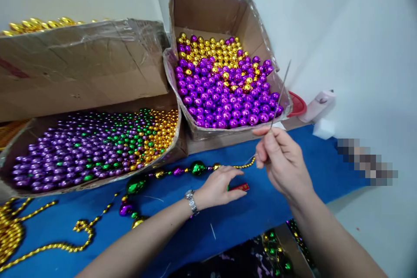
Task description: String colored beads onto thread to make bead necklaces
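Observation:
A long thin needle (pixel 282 91) points up and away from my right hand (pixel 282 156), pinched between its thumb and fingertips. Fine thread shows beside those fingers, by the end of a short run of small gold beads (pixel 246 165). My left hand (pixel 219 187), with a metal watch at the wrist, is open with its fingers spread low over the blue cloth. Under its thumb and fingers lies a small red object (pixel 241 187), partly hidden, whose kind I cannot make out. A strand of green, purple and gold beads (pixel 197 167) runs just behind the left hand and curves toward the left forearm.
Behind stands a cardboard box (pixel 211 8) of purple and gold balls; left of it, another box (pixel 180 139) holds small purple, green and gold beads. Gold bead chain (pixel 61 246) lies at left. A red lid (pixel 297 104) and whitish bottle (pixel 317 105) stand by the wall.

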Available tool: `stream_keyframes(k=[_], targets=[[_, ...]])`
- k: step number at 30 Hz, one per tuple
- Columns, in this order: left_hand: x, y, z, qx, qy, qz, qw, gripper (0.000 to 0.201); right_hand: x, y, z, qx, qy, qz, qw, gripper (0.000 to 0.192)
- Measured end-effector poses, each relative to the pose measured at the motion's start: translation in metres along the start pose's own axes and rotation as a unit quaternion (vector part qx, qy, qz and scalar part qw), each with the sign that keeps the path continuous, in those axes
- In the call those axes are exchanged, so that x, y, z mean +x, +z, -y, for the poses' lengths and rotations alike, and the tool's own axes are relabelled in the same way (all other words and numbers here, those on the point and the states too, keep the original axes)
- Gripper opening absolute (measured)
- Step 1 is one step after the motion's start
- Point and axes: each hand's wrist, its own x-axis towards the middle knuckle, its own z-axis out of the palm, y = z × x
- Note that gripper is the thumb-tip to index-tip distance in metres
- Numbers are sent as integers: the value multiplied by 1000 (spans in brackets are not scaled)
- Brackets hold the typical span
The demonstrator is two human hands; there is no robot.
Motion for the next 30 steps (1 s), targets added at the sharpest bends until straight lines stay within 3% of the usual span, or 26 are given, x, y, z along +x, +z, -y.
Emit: stream_keyframes(k=[4, 11, 15, 17, 19, 21, 22, 24, 27, 30], targets=[[-1, 11, 6, 64, -43, 41, 996, 31, 9, -21, -1, 14, -31, -64, 997, 22], [-15, 12, 17, 119, -95, 65, 986, 36, 5, -77, -58, 26, 20, -185, 982, 25], [-20, 12, 17, 166, -121, 46, 978, 34, 2, -95, -71, 28, 24, -219, 975, 25], [-22, 14, 8, 209, -90, 2, 974, 39, 3, -95, -68, 22, 24, -217, 976, 26], [-24, 19, -6, 262, 5, -31, 965, 38, 5, -89, -62, 11, 19, -205, 979, 27], [-25, 29, -19, 312, 106, -10, 944, 36, 8, -80, -55, -2, 10, -190, 982, 28], [-23, 36, -24, 334, 127, 18, 934, 37, 8, -76, -52, -8, 6, -184, 983, 28], [-18, 50, -28, 382, 104, 69, 916, 42, 9, -69, -47, -18, -2, -172, 985, 28], [-8, 68, -23, 420, 44, 91, 902, 41, 7, -65, -42, -32, -7, -157, 987, 27], [0, 81, -20, 407, 64, 96, 906, 32, 3, -66, -41, -52, -9, -144, 988, 26]])
